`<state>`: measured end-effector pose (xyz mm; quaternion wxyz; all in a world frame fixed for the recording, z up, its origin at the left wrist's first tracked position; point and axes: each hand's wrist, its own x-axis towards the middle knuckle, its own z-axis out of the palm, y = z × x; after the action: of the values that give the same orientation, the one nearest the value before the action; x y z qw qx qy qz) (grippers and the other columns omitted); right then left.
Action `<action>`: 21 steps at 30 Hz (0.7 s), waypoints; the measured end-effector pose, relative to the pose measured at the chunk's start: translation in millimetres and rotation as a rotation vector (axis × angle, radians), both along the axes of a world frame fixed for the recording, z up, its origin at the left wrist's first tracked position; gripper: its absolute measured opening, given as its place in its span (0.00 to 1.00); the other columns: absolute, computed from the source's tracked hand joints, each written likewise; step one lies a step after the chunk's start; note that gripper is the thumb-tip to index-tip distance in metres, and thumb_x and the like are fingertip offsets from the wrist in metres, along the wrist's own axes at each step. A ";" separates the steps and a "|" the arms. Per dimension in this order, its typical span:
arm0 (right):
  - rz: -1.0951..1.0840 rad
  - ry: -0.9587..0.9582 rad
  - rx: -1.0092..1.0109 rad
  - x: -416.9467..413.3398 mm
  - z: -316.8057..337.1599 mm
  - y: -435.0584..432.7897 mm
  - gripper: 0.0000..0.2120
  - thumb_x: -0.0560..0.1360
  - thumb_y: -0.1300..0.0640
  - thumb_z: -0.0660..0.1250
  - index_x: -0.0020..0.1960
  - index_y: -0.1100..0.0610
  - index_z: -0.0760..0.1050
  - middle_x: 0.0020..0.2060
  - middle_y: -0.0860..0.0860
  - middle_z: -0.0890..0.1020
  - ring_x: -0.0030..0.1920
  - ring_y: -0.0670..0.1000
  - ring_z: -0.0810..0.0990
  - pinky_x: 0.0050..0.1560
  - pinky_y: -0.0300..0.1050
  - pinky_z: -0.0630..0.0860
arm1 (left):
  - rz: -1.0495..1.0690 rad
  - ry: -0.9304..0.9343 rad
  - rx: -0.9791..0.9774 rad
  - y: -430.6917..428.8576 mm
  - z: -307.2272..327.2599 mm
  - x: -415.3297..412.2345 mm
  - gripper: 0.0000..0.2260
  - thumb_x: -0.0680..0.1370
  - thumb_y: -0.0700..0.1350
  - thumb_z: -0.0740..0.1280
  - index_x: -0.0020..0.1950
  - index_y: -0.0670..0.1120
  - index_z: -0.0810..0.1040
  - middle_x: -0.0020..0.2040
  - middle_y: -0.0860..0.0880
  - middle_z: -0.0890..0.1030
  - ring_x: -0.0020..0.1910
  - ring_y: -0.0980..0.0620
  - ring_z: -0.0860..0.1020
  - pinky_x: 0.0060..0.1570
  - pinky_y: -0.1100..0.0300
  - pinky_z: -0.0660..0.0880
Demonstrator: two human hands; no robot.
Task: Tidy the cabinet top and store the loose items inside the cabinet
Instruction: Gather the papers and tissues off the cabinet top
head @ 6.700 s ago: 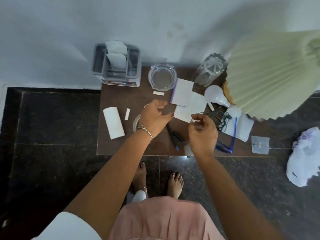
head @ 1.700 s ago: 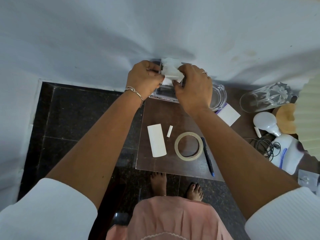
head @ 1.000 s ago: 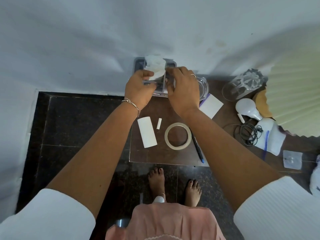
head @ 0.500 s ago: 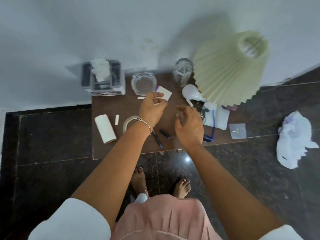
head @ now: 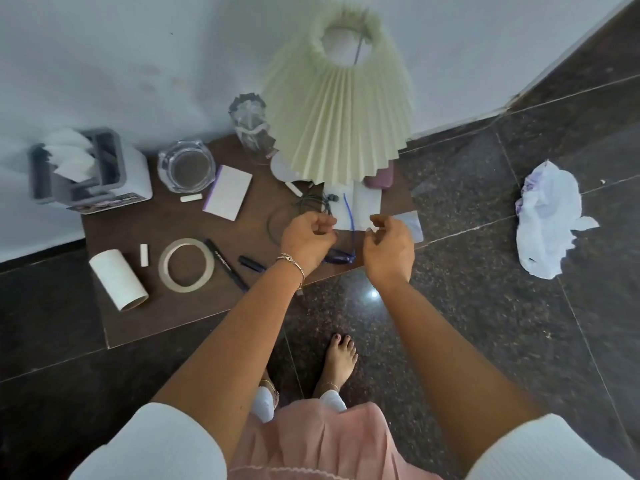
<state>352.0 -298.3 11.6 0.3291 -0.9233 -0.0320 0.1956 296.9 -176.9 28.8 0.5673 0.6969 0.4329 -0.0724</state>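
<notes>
A person's left hand (head: 306, 242) curls by a tangled cable (head: 308, 199), right hand (head: 389, 249) curled just beside it over white paper (head: 363, 202); whether either pinches anything, I cannot tell.

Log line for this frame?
left hand: curled at earphone cable, grip unclear | right hand: curled, grip unclear | tape roll: on cabinet top

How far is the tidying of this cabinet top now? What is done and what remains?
Done: only some papers stand in the grey organizer. In hand: left hand and right hand hover, fingers curled, near the dark cable; a grip is not clear. Left: tape ring, paper roll, pen, notepad and glass dish lie on the cabinet top; nothing visibly stored inside.
</notes>
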 end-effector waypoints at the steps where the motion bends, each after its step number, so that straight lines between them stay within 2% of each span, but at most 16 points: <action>1: -0.003 0.011 0.000 2.0 -2.9 1.9 0.15 0.77 0.61 0.63 0.63 0.56 0.74 0.59 0.53 0.78 0.58 0.53 0.77 0.59 0.49 0.74 | -0.041 0.020 0.058 -1.8 -2.5 -0.7 0.08 0.73 0.39 0.71 0.52 0.46 0.80 0.47 0.50 0.83 0.46 0.55 0.79 0.54 0.58 0.77; 3: -0.012 0.033 -0.007 10.9 -11.1 1.0 0.16 0.77 0.60 0.64 0.64 0.56 0.74 0.59 0.53 0.78 0.58 0.53 0.77 0.59 0.47 0.73 | -0.158 0.086 0.190 -11.4 -8.5 3.9 0.06 0.72 0.44 0.72 0.47 0.51 0.79 0.40 0.56 0.80 0.43 0.55 0.79 0.50 0.58 0.77; 5: -0.025 0.053 -0.014 17.7 -17.1 2.3 0.17 0.76 0.60 0.65 0.65 0.57 0.73 0.59 0.54 0.78 0.58 0.53 0.77 0.58 0.46 0.73 | -0.274 0.156 0.317 -20.5 -12.4 7.2 0.07 0.71 0.50 0.73 0.44 0.54 0.77 0.37 0.58 0.76 0.42 0.55 0.78 0.45 0.58 0.76; 9: -0.060 0.064 -0.035 25.7 -25.1 4.2 0.17 0.76 0.61 0.66 0.64 0.59 0.73 0.60 0.55 0.78 0.59 0.55 0.77 0.58 0.47 0.74 | -0.390 0.245 0.501 -33.0 -21.1 13.4 0.11 0.69 0.56 0.72 0.47 0.54 0.77 0.45 0.54 0.80 0.48 0.51 0.79 0.48 0.53 0.77; 16: -0.039 0.057 -0.062 30.9 -23.5 13.1 0.18 0.75 0.57 0.70 0.62 0.58 0.71 0.60 0.53 0.75 0.59 0.53 0.75 0.51 0.43 0.70 | -0.389 0.310 0.587 -37.9 -26.8 19.7 0.08 0.70 0.54 0.69 0.46 0.53 0.78 0.47 0.53 0.81 0.50 0.48 0.79 0.53 0.49 0.75; 21: -0.001 0.059 -0.080 29.7 -23.4 17.6 0.19 0.74 0.61 0.70 0.62 0.57 0.69 0.58 0.53 0.76 0.57 0.54 0.76 0.49 0.46 0.71 | -0.361 0.340 0.582 -34.3 -33.8 17.1 0.06 0.71 0.53 0.68 0.44 0.53 0.78 0.46 0.53 0.81 0.50 0.48 0.79 0.53 0.50 0.72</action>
<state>381.8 -280.7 -11.8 0.2926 -0.9296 -0.0141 0.2237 313.9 -211.3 -5.0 0.2439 0.8720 0.3933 -0.1596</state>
